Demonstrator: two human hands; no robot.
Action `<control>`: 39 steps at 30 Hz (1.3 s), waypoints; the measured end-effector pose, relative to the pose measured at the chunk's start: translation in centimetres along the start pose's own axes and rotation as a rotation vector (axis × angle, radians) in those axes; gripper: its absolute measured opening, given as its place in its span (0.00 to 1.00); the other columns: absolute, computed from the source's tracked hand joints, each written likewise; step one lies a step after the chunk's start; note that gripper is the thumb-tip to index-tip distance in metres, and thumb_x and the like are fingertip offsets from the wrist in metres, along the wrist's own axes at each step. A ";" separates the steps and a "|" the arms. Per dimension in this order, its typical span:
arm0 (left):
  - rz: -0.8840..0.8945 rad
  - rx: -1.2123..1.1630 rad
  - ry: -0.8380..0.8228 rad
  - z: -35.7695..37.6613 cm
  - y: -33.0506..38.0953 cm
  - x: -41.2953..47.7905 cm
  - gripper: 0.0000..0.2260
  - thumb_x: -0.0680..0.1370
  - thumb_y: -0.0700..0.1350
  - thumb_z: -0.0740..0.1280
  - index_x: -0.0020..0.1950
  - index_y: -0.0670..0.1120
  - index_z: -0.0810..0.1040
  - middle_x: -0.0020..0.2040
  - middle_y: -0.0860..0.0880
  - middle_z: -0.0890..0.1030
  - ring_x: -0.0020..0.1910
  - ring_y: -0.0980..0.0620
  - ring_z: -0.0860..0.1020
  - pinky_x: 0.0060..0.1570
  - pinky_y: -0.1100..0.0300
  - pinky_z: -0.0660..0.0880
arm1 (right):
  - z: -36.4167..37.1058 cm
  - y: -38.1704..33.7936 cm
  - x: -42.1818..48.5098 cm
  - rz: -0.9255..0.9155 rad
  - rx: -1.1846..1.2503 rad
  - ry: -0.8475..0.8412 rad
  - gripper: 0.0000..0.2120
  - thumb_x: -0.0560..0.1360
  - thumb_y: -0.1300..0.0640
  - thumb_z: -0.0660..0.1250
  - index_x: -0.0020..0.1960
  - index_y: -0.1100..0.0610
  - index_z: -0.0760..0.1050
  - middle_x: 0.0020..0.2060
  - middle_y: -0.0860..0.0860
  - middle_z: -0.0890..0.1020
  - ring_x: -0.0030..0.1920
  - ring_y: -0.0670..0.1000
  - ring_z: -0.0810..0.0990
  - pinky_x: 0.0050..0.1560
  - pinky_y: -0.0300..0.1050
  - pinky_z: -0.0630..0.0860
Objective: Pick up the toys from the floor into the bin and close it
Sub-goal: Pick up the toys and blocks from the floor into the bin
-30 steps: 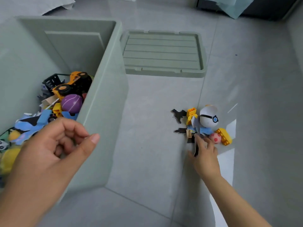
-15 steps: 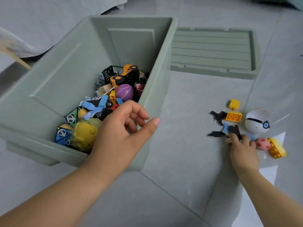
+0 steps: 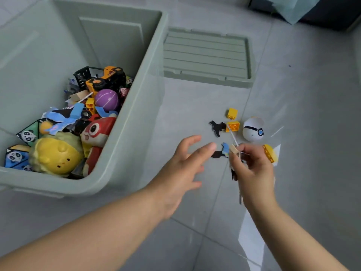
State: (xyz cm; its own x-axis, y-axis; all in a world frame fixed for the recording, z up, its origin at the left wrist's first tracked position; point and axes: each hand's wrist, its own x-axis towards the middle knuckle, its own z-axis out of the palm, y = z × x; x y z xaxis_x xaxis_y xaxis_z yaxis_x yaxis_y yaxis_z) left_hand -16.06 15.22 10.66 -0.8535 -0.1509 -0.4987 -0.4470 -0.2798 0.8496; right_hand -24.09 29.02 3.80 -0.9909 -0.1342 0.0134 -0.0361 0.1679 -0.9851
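While the left hand (image 3: 183, 167) hovers above the grey floor (image 3: 312, 114) with fingers spread, holding nothing, the right hand (image 3: 253, 169) pinches a few thin puzzle pieces (image 3: 234, 150) between thumb and curled fingers. Just beyond lie toys not yet gathered: a black jigsaw shape (image 3: 216, 127), a small yellow brick (image 3: 232, 113), a wider yellow brick (image 3: 233, 126), a third brick (image 3: 269, 153) and a white ball (image 3: 253, 129). The green bin (image 3: 136, 114), open and part full, stands to the left; its lid (image 3: 205, 55) lies flat beyond. The flat pieces look light and bendable (likely foam or card), best lifted by an edge; the bricks seem rigid, and the smooth ball may roll, so cupping it should suit.
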 end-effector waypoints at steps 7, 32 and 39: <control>-0.189 -0.703 -0.140 0.8 -0.5 1.6 0.19 0.75 0.61 0.58 0.63 0.57 0.74 0.48 0.51 0.84 0.48 0.53 0.83 0.48 0.58 0.77 | 3.6 -4.2 -3.7 -0.197 -0.345 -0.353 0.14 0.69 0.58 0.61 0.53 0.48 0.67 0.47 0.37 0.73 0.53 0.43 0.70 0.48 0.29 0.67; 0.544 0.964 0.543 -14.7 8.7 -3.0 0.06 0.73 0.54 0.57 0.44 0.63 0.72 0.38 0.57 0.77 0.33 0.61 0.71 0.33 0.65 0.67 | 0.7 12.1 8.3 0.001 -1.129 -0.407 0.20 0.77 0.56 0.62 0.68 0.51 0.68 0.65 0.55 0.71 0.61 0.60 0.69 0.59 0.50 0.68; 0.273 1.072 0.441 -16.9 4.8 -1.8 0.03 0.77 0.52 0.61 0.45 0.61 0.70 0.43 0.45 0.76 0.38 0.44 0.74 0.41 0.52 0.71 | 1.0 11.4 6.8 -0.239 -1.665 -0.593 0.19 0.77 0.61 0.57 0.67 0.54 0.62 0.55 0.55 0.72 0.52 0.55 0.77 0.37 0.44 0.68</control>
State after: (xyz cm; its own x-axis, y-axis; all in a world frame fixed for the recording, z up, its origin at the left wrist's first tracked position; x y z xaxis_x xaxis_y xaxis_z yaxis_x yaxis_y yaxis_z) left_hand -12.13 -1.91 12.77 -0.8833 -0.4542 -0.1164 -0.4396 0.7159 0.5425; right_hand -31.08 29.03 -7.54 -0.7835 -0.5378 -0.3113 -0.6112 0.7574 0.2298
